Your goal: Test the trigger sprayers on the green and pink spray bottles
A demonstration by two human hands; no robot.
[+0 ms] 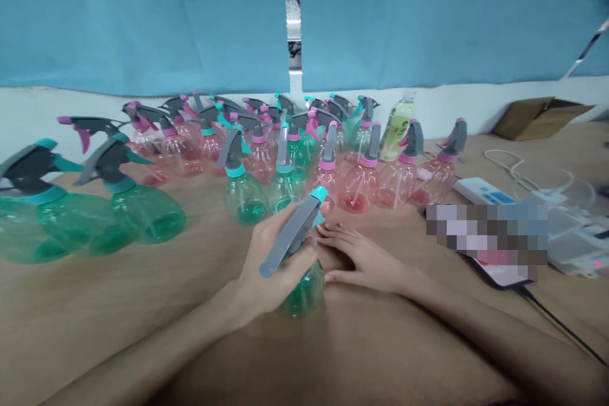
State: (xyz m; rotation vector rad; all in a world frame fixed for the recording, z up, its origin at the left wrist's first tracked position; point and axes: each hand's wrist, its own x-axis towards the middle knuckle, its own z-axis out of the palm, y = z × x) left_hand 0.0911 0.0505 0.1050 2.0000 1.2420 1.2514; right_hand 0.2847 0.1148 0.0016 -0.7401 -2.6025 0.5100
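My left hand (273, 266) is wrapped round the neck of a green spray bottle (302, 295) with a grey spray head and a teal nozzle. The bottle stands near the front middle of the table, its nozzle pointing away from me. Just right of it, my right hand (361, 257) is open, fingers spread, with the fingertips beside the bottle and the palm low over the table. Whether those fingertips touch the bottle is unclear. Behind both hands stand a green bottle (245, 200) and a pink bottle (358, 187).
Several more pink and green spray bottles fill the back of the brown table (204, 342). Three green ones (152, 212) stand at the left. To the right lie a phone (504, 269) with a cable, a white device (483, 191), plastic boxes (578, 244) and a cardboard box (533, 119).
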